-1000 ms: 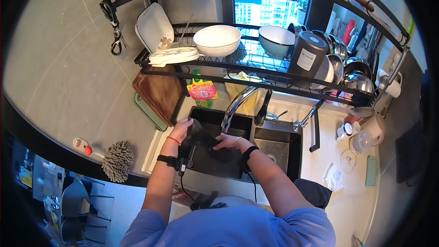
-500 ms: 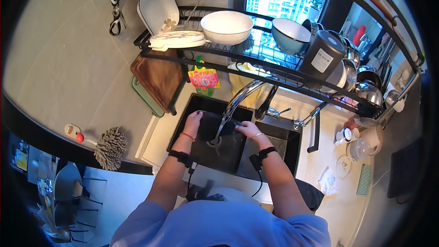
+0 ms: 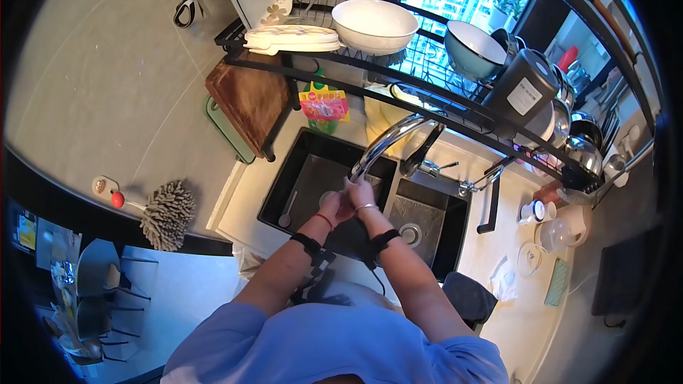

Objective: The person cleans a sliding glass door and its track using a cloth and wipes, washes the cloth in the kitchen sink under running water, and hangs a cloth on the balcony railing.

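My left hand [image 3: 337, 207] and my right hand [image 3: 358, 193] meet under the chrome faucet [image 3: 384, 144], over the left basin of the black double sink [image 3: 274, 195]. Both hands are closed in against each other, and whatever is between the fingers is hidden. A dark patch [image 3: 354, 237] shows below them between the wrists; I cannot tell whether it is a held dark sheet or the basin. Left of my left hand, a spoon [image 3: 288, 210] lies in the basin. The right basin [image 3: 441, 217] shows its drain.
Above the sink runs a black dish rack [image 3: 299, 70] with a white bowl [image 3: 375, 27], a blue bowl [image 3: 475, 50] and a dark container [image 3: 523, 89]. A cutting board [image 3: 249, 96] stands at left. A dark cloth-like thing [image 3: 469, 299] lies at the right front edge.
My hands were apart, holding a dark sheet-like thing stretched across the left basin. They have come together under the faucet, and the spoon and basin floor now show. The view has shifted slightly.
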